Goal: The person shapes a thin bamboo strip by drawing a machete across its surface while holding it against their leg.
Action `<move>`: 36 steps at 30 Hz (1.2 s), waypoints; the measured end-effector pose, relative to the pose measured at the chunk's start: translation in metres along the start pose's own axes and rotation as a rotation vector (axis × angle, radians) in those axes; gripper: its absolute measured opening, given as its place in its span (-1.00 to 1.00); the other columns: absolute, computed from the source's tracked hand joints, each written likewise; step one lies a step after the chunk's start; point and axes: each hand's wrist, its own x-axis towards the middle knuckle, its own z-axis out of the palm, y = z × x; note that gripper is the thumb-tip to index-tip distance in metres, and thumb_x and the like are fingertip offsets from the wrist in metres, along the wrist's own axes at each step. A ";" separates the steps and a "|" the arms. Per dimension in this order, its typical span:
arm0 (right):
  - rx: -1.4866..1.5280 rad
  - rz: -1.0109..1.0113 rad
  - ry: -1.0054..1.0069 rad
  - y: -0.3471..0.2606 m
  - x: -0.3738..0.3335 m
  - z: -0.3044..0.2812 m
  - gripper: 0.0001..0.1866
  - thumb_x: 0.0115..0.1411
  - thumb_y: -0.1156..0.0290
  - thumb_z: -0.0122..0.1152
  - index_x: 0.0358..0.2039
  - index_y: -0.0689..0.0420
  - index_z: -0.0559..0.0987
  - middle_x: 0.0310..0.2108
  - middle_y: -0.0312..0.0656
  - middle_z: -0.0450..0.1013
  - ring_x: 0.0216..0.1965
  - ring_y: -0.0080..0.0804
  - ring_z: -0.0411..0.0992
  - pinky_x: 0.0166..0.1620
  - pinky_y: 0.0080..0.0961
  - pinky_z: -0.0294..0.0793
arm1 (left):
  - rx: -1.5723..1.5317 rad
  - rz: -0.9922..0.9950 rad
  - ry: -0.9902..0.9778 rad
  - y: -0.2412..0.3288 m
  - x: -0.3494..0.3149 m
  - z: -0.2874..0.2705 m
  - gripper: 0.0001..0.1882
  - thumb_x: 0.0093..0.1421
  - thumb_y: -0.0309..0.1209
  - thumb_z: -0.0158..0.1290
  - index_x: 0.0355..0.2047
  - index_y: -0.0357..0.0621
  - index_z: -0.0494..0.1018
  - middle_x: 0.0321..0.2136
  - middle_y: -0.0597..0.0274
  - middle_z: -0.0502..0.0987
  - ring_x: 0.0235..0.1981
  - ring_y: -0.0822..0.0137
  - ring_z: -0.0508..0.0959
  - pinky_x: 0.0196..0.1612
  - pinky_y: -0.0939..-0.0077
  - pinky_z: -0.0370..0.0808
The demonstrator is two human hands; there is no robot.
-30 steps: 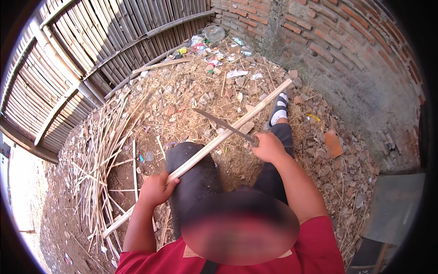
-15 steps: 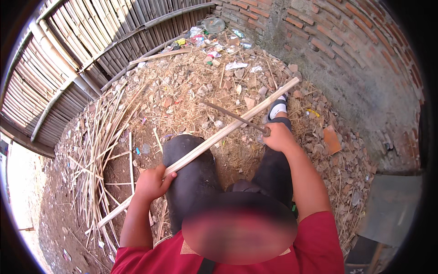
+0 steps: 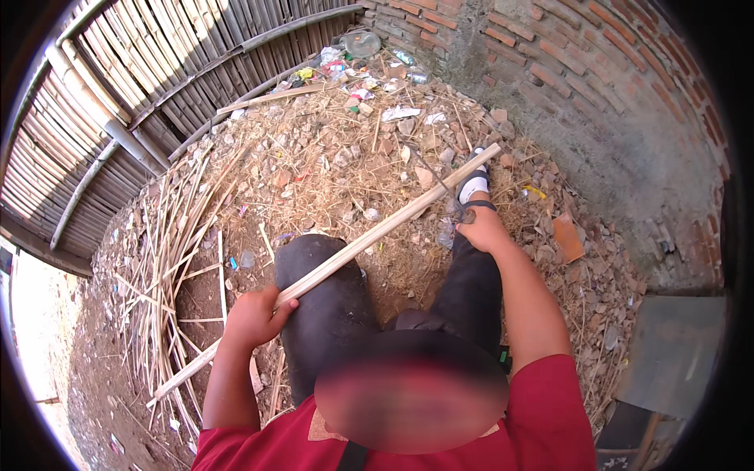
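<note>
A long pale bamboo strip (image 3: 385, 225), which looks split lengthwise, slants across my thighs from lower left to upper right. My left hand (image 3: 255, 318) is closed around it beside my left knee, thumb on top. In my closed right hand (image 3: 482, 228) is a knife (image 3: 429, 169) with a long, thin, dark blade pointing up and left. The blade crosses the strip near its far end; whether its edge touches the strip I cannot tell. Part of the knife's handle is hidden in my fist. My sandalled right foot (image 3: 474, 185) is beside the strip's far end.
Several loose bamboo strips (image 3: 161, 271) lie heaped on the ground at left. A bamboo fence (image 3: 196, 67) stands behind them, and a brick wall (image 3: 565, 102) rises at right. Rubble and litter (image 3: 400, 114) cover the ground ahead. A grey sheet (image 3: 671, 353) is at lower right.
My right hand has turned the knife, so its blade points more steeply away from me. The strip has slid slightly toward lower left with my left hand.
</note>
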 end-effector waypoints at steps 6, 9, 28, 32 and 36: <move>-0.072 -0.104 -0.280 -0.035 -0.015 -0.002 -0.43 0.04 0.21 0.37 0.02 0.32 0.62 -0.10 0.17 0.61 -0.03 0.09 0.58 0.05 -0.20 0.54 | -0.037 -0.011 -0.010 -0.002 -0.004 0.005 -0.51 0.30 -0.01 0.13 -0.44 -0.26 0.40 -0.57 -0.25 0.50 -0.44 -0.33 0.55 -0.34 -0.12 0.45; 0.004 -0.021 -0.115 0.000 0.011 -0.001 -0.38 0.02 0.21 0.37 0.06 0.32 0.61 -0.04 0.20 0.58 0.02 0.05 0.57 0.10 -0.22 0.52 | -0.019 -0.018 -0.001 0.000 -0.004 0.005 -0.50 0.30 0.00 0.13 -0.45 -0.25 0.41 -0.57 -0.24 0.51 -0.44 -0.33 0.55 -0.34 -0.13 0.45; -0.222 -0.143 -0.224 -0.053 -0.015 -0.023 -0.56 -0.02 0.22 0.41 -0.16 0.21 0.65 -0.30 0.04 0.61 -0.19 -0.03 0.58 -0.06 -0.18 0.53 | 0.025 -0.037 0.020 -0.001 -0.006 0.008 -0.49 0.31 0.05 0.09 -0.40 -0.23 0.43 -0.52 -0.22 0.56 -0.41 -0.31 0.58 -0.30 -0.14 0.49; 0.165 0.119 -0.442 -0.002 0.019 -0.020 -0.62 0.01 0.27 0.38 -0.30 0.34 0.59 -0.58 -0.15 0.48 -0.59 -0.32 0.43 -0.44 -0.31 0.43 | 0.031 -0.041 0.007 0.004 -0.001 0.006 -0.47 0.31 0.08 0.08 -0.41 -0.23 0.45 -0.50 -0.21 0.57 -0.39 -0.31 0.59 -0.26 -0.15 0.51; 0.054 -0.005 -0.276 -0.031 0.002 0.006 -0.69 0.00 0.31 0.33 -0.32 0.29 0.61 -0.52 -0.03 0.55 -0.51 -0.14 0.52 -0.36 -0.23 0.50 | 0.018 -0.063 0.005 0.004 -0.007 -0.001 -0.45 0.31 0.09 0.08 -0.41 -0.25 0.47 -0.52 -0.23 0.56 -0.38 -0.30 0.59 -0.25 -0.15 0.49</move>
